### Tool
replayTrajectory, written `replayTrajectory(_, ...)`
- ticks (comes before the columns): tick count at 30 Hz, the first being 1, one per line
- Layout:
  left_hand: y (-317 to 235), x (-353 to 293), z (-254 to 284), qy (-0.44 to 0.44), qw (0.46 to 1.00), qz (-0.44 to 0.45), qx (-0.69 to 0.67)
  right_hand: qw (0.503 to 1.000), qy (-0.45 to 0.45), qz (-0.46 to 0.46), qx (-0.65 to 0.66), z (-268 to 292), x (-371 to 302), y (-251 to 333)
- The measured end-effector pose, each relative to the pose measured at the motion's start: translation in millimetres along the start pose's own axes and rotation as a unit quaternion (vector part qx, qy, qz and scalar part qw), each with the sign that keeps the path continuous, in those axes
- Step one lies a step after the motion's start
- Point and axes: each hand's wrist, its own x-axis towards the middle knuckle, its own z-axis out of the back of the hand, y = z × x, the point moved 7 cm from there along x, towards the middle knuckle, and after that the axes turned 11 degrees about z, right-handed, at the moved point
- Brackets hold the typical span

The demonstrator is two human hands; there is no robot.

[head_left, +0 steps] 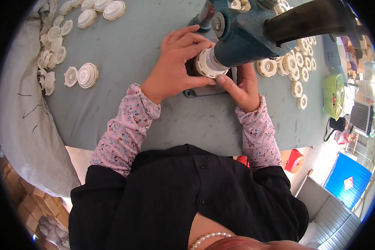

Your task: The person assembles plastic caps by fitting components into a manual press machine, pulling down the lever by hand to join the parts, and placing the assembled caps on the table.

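Observation:
A round white plastic cap [211,73] with a notched rim sits beneath the ram of a dark blue-green hand press [241,38]. My left hand [171,63] curves round its left side, thumb at the near edge and fingers reaching behind. From the right, my right hand [245,90] grips the same cap, its thumb on the near rim; the press head partly hides its other fingers. Both hands are closed on the cap. Under it shows part of the press's metal base [192,93].
The press's thick black lever [312,21] reaches out to the right. Several white ring-shaped caps [289,63] lie right of the press. More caps [87,75] are scattered left, beside a grey-covered bulk [33,125]. A green basket [332,98] stands at the right edge.

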Motion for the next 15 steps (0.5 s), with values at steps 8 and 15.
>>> replayTrajectory(8,10.2,9.9,-1.6,0.081,0.996,-0.015,-0.023,0.972,-0.221,0.071,-0.02,97.4,30.7,71.0)
replayTrajectory(15,8.6,11.1,-0.7,0.094,0.995,0.003,-0.037,0.963,-0.177,0.205,0.011,177.5,114.2,139.1)
